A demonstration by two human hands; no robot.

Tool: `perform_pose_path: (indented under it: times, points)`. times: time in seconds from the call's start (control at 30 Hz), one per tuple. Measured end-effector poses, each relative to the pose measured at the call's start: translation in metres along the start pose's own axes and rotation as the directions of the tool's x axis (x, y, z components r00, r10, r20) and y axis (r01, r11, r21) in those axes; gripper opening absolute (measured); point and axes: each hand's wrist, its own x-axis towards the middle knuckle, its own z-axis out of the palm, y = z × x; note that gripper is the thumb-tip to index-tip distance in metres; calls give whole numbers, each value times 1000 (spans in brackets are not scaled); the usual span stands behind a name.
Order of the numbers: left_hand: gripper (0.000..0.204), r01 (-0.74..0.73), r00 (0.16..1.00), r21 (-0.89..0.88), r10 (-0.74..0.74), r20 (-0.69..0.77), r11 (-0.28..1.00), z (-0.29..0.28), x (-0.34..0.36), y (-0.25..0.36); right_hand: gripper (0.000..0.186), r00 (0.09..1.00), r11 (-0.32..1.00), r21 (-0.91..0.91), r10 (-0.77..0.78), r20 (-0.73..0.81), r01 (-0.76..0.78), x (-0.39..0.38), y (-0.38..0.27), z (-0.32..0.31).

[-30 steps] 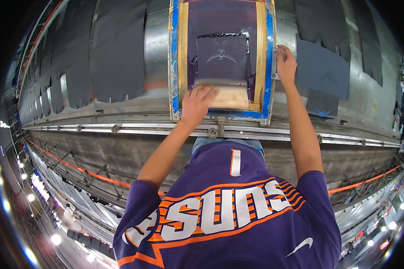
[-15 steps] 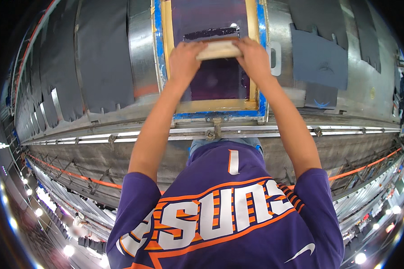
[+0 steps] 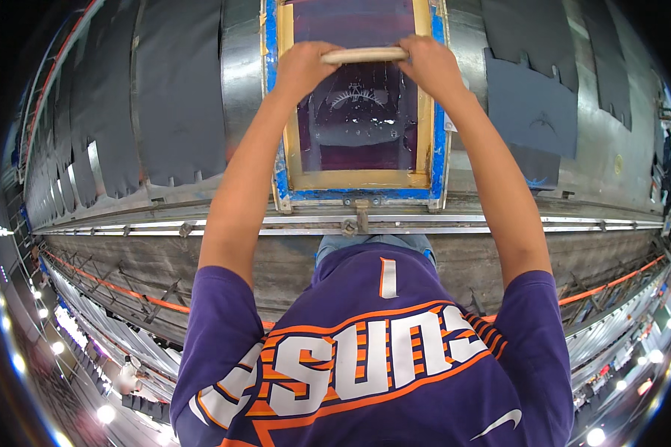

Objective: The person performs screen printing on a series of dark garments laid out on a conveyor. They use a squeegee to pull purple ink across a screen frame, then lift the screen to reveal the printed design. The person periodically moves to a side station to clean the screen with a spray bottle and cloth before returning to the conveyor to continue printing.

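A squeegee with a pale wooden handle [image 3: 365, 55] lies crosswise over a screen-printing frame [image 3: 358, 195] edged with blue tape. My left hand [image 3: 304, 68] grips its left end, and my right hand [image 3: 431, 65] is closed round the right end. The squeegee's blade is hidden from here. On the dark purple mesh [image 3: 358, 153] nearer to me, a light curved design and small wet specks show. Yellowish tape lines the inside of the frame.
Dark fabric pieces [image 3: 179, 97] lie flat along the metal table to the left. More cloth, including a grey-blue piece [image 3: 531, 104], lies to the right. A metal rail [image 3: 276, 226] runs along the table's near edge, with a clamp [image 3: 361, 216] at the frame.
Both hands have moved the squeegee farther away from me across the mesh. The light design on the mesh is now visible, and the handle has tipped to look thinner.
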Motion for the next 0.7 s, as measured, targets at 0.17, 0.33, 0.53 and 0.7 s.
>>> perform_pose_path:
  times: [0.17,0.33,0.53,0.7]
  points:
    - [37,-99,991,214,117,-69,972,26,-32,8,37,994,979,194,74,-77,-58,-42,-6,26]
    - [51,-170,976,146,187,-112,975,59,-134,19,45,992,963,240,125,-5,-120,-141,-53,28]
    - [49,-178,977,59,183,-108,982,54,-181,30,44,983,805,581,16,184,-122,-152,-41,-10]
    - [51,-174,981,27,176,-87,984,54,-182,37,43,831,765,493,540,-138,-415,-117,87,35]
